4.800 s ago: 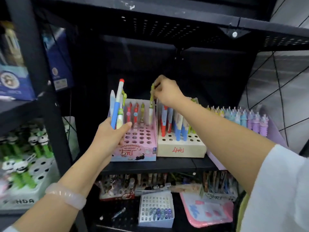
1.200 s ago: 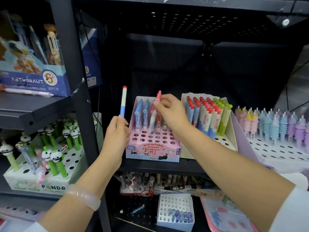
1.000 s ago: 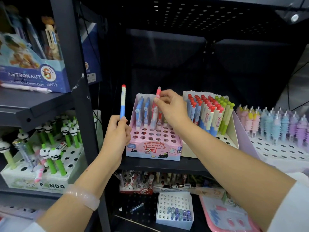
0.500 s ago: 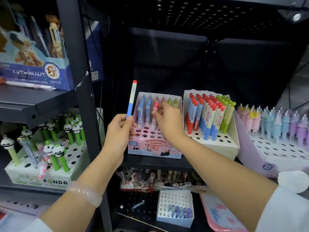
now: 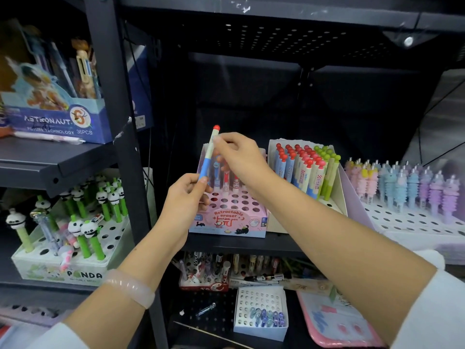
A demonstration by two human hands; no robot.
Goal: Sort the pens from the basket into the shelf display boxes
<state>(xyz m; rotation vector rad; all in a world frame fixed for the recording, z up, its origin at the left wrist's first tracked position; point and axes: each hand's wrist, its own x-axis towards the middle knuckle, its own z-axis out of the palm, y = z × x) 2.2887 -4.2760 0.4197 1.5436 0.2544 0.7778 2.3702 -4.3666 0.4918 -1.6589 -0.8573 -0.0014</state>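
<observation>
From the head view, your left hand (image 5: 185, 195) pinches the blue lower end of a red-capped pen (image 5: 209, 153), and your right hand (image 5: 239, 157) pinches its pale upper part just below the cap. The pen's tip is hidden inside your left fingers, and the barrel leans slightly to the right at the top. Right behind both hands stands the pink display box (image 5: 234, 220); your right hand and wrist cover most of the pens in its back row, so only a few lower barrels show. Just to the right of your right hand is the cream display box (image 5: 302, 170), packed with red-capped and green-capped pens, its front edge hidden by your forearm. Farther right, the pastel pens (image 5: 402, 187) blur at the frame edge. Left of your left hand, past the black upright, sits the panda pen box (image 5: 75, 270). The basket cannot be made out.
</observation>
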